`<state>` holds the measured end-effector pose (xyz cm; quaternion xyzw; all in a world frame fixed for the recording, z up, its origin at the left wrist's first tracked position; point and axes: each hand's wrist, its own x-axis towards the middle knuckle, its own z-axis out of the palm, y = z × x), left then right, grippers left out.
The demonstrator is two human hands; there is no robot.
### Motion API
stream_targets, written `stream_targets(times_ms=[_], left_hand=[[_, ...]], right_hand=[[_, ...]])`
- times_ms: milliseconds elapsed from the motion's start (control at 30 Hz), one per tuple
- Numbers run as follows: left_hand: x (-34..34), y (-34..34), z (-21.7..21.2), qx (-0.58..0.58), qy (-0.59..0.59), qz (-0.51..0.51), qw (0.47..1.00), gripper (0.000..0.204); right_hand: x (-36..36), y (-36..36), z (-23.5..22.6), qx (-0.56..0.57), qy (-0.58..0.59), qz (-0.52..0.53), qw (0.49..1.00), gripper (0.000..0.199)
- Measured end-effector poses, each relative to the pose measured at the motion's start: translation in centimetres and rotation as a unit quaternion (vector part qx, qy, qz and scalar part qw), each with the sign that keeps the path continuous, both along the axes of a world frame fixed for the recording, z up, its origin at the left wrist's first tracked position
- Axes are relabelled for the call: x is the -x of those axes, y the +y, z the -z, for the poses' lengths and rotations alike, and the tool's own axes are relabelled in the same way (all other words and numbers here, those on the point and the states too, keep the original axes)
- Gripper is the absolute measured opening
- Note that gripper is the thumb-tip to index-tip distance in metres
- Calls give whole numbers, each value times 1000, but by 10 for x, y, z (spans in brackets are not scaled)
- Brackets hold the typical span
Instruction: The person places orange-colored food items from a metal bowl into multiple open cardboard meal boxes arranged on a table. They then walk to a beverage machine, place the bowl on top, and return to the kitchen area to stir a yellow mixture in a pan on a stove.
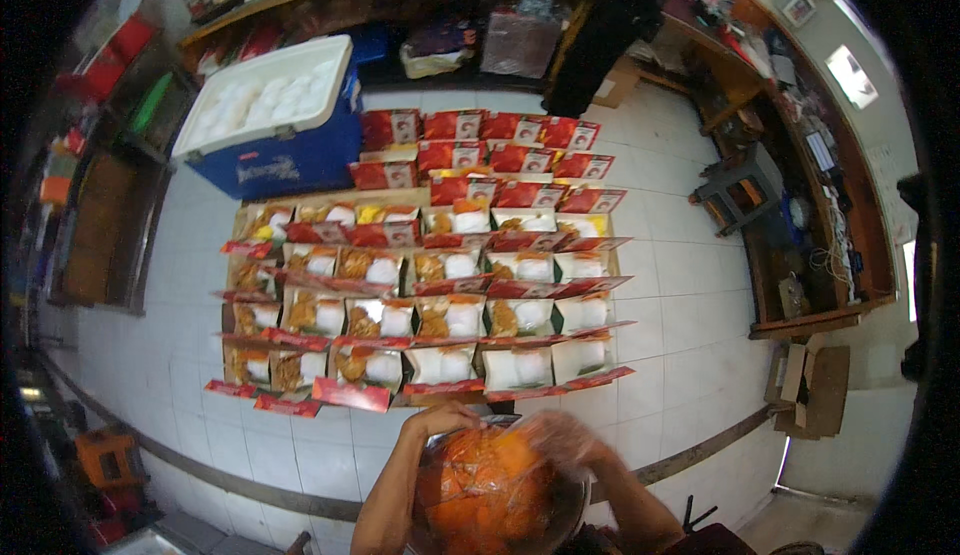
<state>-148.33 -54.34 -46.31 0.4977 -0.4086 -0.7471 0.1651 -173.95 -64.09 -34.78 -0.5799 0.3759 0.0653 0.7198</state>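
Note:
A round metal bowl (pixel 573 512) is close in front of me, filled with glossy orange-red food (pixel 487 485). It may be packed in small clear bags; I cannot make that out. My left hand (pixel 445 419) grips the bowl's far left rim, fingers bent over the edge. My right hand (pixel 562 439) wears a clear plastic glove and hovers over the right side of the bowl. Motion blurs its fingers, with an orange patch right beside them. Just beyond the bowl, rows of open food boxes (pixel 440 365) hold white rice portions (pixel 383 367) and, in many, fried brown pieces (pixel 353 363).
Closed red boxes (pixel 450 155) stand in rows behind the open ones. A blue cooler (pixel 270 167) with a white tray of white rounded packets is at the far left. A dark-clothed person (pixel 610 35) stands at the back. A stool (pixel 738 190) and wooden shelves line the right.

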Motion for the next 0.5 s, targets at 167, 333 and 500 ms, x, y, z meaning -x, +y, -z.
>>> stream_targets(times_ms=[167, 333, 500], left_hand=[[11, -27, -11, -17, -47, 31, 998, 46], [37, -55, 2, -24, -46, 19, 998, 47], [49, -72, -2, -79, -83, 4, 993, 51]], right_hand=[[48, -156, -8, 179, -38, 283, 941, 22], [33, -360, 83, 232, -77, 356, 902, 21], [3, -477, 194, 424, 252, 38, 869, 20]])
